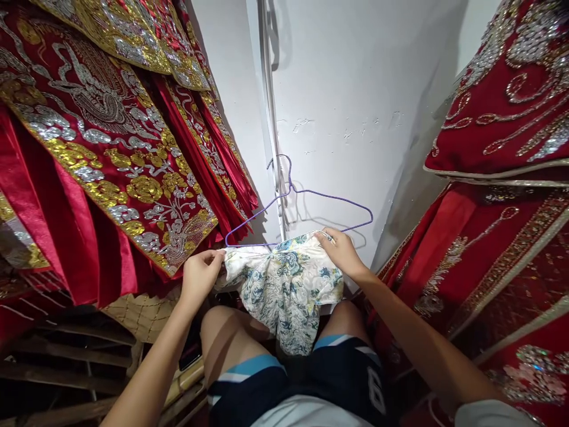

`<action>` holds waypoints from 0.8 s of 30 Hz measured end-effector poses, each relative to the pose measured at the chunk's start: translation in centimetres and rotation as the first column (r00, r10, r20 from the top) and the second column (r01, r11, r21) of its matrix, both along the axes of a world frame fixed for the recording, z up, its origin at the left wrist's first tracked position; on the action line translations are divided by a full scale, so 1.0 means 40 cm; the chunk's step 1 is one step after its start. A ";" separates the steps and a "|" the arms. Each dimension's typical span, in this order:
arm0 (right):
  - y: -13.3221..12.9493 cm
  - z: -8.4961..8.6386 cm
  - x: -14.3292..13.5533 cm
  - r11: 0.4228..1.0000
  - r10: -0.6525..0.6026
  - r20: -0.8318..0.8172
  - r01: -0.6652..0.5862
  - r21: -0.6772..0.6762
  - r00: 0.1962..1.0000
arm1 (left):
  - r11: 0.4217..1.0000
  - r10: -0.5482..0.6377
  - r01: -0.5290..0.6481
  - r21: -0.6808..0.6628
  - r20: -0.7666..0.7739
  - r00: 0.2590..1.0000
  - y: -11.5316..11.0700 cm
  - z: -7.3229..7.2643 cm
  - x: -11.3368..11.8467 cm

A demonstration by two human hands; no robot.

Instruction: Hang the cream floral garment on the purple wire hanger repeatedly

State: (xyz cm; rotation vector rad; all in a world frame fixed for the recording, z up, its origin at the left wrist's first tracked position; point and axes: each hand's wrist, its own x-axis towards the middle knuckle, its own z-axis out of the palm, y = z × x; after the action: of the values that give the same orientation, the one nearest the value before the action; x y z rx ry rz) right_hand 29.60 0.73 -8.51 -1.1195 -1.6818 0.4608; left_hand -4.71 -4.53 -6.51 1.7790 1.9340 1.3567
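Left hand (201,274) pinches the left edge of one floral garment (284,287); right hand (341,252) grips its right edge where it meets the bar of one purple wire hanger (311,193). Garment hangs bunched between both hands, above the person's knees, before a white wall (355,89). Red embroidered robes: several at left (102,148), at least two at right (502,118).

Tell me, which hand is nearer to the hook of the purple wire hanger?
The right hand is nearer. It grips the floral cloth just below and right of the hanger hook. The left hand pinches the cloth's other end, farther down to the hook's left.
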 end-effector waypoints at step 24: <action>-0.044 0.001 -0.025 0.999 -0.034 0.004 0.035 -0.020 0.999 | 0.984 -0.066 -0.007 -0.176 -0.403 0.913 0.184 0.148 0.030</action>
State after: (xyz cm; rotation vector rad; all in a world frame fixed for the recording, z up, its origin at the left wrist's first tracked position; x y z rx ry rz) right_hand 28.62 -1.03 -8.47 -1.1627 -1.6619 0.4544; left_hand -3.53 2.81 -0.60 2.1201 2.1320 0.8169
